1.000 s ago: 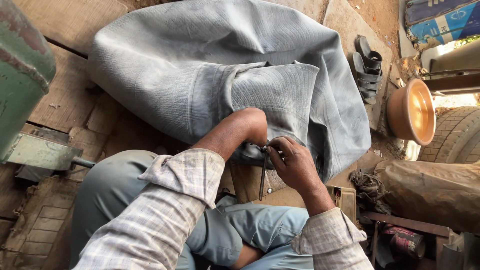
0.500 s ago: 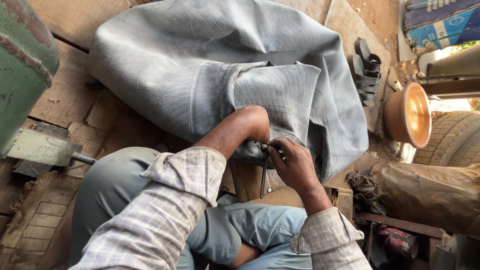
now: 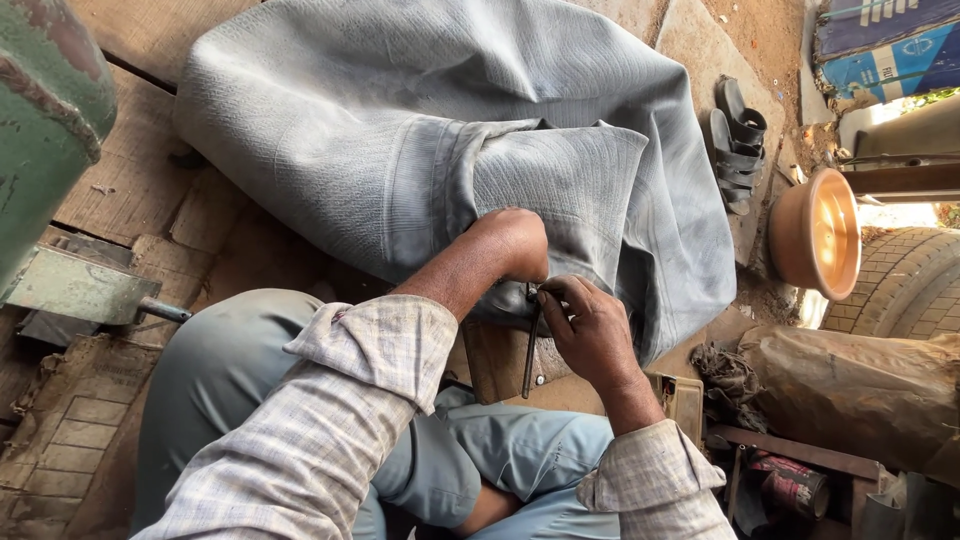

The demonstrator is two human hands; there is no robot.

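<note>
Our left hand (image 3: 515, 245) presses, curled, on the grey rubber tube (image 3: 420, 140) spread over the wooden floor (image 3: 130, 190). Our right hand (image 3: 590, 330) pinches a thin metal tool (image 3: 530, 350) at its edge. A slip could gouge the rubber or jab our left wrist.

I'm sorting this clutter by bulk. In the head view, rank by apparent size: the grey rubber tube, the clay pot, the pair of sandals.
1. Large grey folded rubber inner tube, by far the largest.
2. Round orange-brown clay pot.
3. Pair of dark sandals, only slightly smaller than the pot, so that order is unsure.
</note>
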